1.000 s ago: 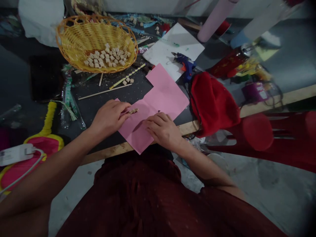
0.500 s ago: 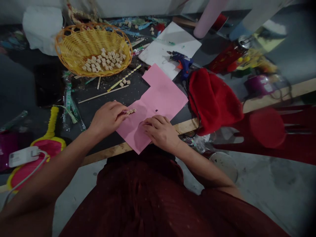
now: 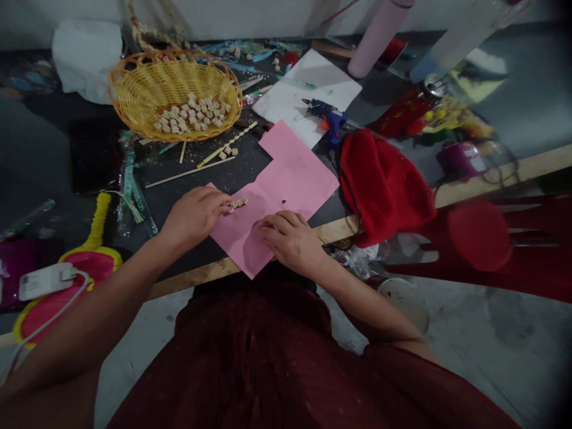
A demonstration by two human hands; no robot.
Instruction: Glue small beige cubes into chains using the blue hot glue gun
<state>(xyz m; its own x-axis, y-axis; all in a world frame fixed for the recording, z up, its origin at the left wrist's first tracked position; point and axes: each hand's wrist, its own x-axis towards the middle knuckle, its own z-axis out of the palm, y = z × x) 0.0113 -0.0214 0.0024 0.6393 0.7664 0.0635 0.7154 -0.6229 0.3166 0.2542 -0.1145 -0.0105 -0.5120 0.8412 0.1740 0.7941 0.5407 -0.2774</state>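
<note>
My left hand (image 3: 194, 217) is closed, with thumb and fingers pinching a small knobbly beige piece (image 3: 238, 205) that looks like a short row of tiny cubes or beads. It hovers at the left edge of a pink paper sheet (image 3: 297, 170) lying at the table's front edge. My right hand (image 3: 295, 241) rests over the lower part of that paper, its fingers curled together. Whatever those fingertips grip, if anything, is hidden. A small dark speck lies on the paper just above my right hand.
A yellow wicker basket (image 3: 174, 83) holds several beige cubes. Nearby are thin sticks (image 3: 190, 171), a blue glue gun (image 3: 328, 113) on white paper, a red cloth (image 3: 384, 185), a red can (image 3: 404, 107) and a dark phone-like slab (image 3: 93, 155). A yellow-handled pink item (image 3: 96, 226) lies left.
The view has shifted slightly, so the basket and other things at the back appear a little lower. My hands keep almost the same pose over the paper.
</note>
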